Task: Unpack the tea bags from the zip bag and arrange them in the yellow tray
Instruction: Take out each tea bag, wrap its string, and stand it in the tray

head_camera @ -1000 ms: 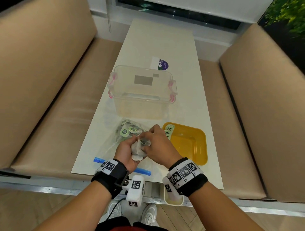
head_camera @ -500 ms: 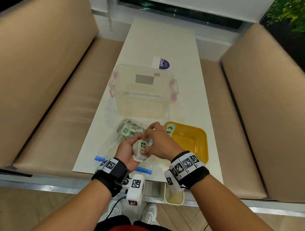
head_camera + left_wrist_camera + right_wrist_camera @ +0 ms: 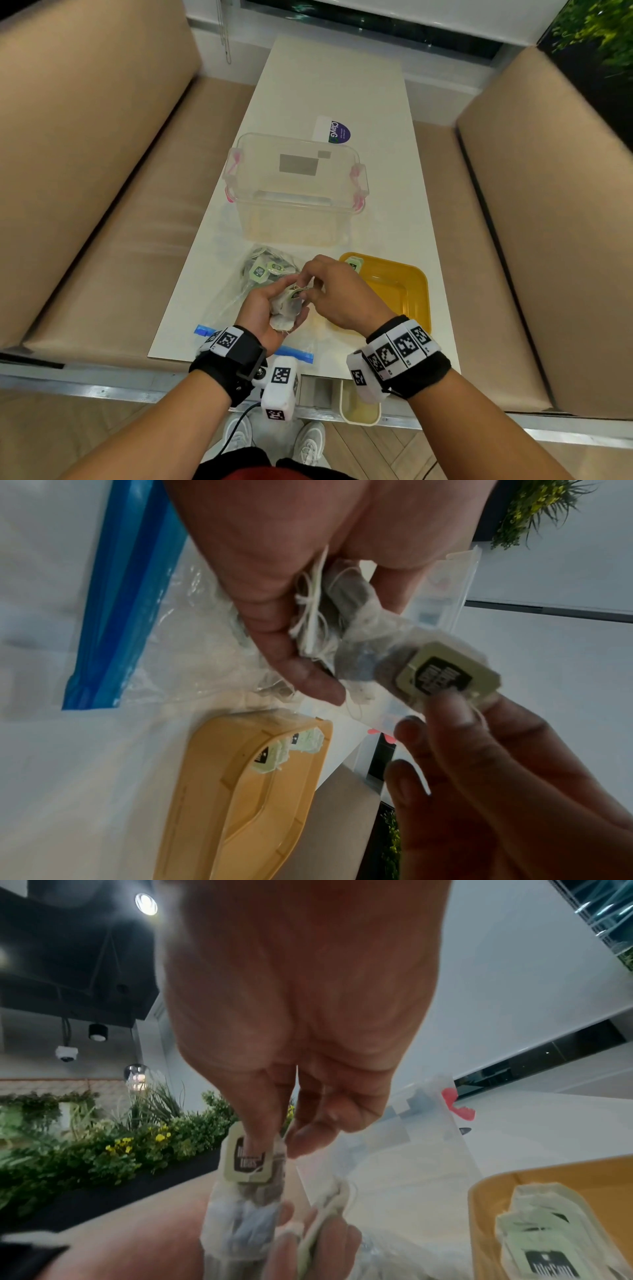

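My left hand grips a bunch of tea bags with tangled white strings above the table's near edge. My right hand pinches the pale green paper tag of one tea bag in that bunch. The clear zip bag with a blue zip strip lies under my hands, and more tea bags sit in its far end. The yellow tray stands to the right, with tea bags lying at its far-left corner.
A clear plastic box with pink latches stands just beyond the zip bag. A white card with a purple sticker lies behind the box. Beige bench seats flank the narrow white table.
My right hand has shifted a little and now pinches one tea bag's tag, drawing it up from the bunch in my left hand. Both hands stay over the zip bag.
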Tool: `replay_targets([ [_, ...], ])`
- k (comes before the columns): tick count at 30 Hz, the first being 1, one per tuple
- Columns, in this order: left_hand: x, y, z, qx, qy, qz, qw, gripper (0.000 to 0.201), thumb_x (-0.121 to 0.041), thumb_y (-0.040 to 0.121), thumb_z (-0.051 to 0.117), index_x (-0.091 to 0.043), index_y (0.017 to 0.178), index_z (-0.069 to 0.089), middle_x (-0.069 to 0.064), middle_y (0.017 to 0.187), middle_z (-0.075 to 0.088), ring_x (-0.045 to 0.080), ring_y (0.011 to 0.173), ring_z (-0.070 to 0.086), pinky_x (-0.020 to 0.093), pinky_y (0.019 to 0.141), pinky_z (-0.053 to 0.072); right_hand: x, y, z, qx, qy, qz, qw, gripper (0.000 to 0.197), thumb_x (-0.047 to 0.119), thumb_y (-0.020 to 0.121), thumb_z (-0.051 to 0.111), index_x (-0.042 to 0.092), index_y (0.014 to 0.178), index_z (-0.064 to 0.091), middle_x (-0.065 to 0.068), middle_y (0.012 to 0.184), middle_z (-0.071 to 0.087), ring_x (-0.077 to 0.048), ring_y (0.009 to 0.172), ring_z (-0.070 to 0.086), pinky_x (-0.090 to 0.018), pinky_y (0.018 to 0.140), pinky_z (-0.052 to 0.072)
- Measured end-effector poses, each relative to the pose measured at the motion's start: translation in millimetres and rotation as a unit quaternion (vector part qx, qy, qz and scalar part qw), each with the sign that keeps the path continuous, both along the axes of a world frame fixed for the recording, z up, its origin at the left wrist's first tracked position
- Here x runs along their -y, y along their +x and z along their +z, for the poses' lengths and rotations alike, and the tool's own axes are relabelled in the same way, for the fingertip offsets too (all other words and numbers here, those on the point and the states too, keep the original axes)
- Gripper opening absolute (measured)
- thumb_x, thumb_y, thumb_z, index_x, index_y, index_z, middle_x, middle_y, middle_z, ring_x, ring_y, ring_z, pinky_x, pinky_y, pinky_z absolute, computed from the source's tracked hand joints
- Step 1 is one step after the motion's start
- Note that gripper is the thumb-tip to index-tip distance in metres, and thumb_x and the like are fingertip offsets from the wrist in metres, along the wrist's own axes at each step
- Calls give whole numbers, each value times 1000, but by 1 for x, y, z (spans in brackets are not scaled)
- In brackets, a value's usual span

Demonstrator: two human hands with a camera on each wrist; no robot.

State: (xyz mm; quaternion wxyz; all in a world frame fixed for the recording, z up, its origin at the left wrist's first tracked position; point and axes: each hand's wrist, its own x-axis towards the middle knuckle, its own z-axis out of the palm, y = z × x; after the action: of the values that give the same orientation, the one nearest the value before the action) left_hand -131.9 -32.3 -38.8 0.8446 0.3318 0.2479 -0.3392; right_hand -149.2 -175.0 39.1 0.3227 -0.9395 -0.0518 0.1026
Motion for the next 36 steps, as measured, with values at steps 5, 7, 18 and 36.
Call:
replay_targets([
  [5,0,1,1,-21,-4,7,1000,58,-16,84,68,-9,141,56,17,141,59,28,115,65,31,74,59,9,-5,15,0,64,-39,997,12,16,83,69,26,80,64,7,85,66,-11,75,62,-19,63,47],
  [7,1,1,3,-22,3,11,1000,44,-17,92,61,-6,135,59,16,130,64,25,96,73,28,63,59,14,-6,20,-3,94,-63,994,16,14,82,70,28,76,65,8,76,67,-6,67,61,-15,58,46],
  [18,-6,-2,10,10,46,-24,999,27,-19,100,50,-14,121,66,9,132,67,25,108,70,34,84,52,72,-2,23,-22,-120,-113,986,11,14,84,59,20,79,67,5,83,67,-15,74,63,-38,68,56],
  [36,-13,-8,9,14,71,-25,997,28,-19,102,48,-15,121,68,6,121,73,27,114,67,37,92,51,101,-17,-6,-140,72,-205,966,9,-3,81,71,1,84,64,-14,72,71,-19,62,69,-28,57,56],
])
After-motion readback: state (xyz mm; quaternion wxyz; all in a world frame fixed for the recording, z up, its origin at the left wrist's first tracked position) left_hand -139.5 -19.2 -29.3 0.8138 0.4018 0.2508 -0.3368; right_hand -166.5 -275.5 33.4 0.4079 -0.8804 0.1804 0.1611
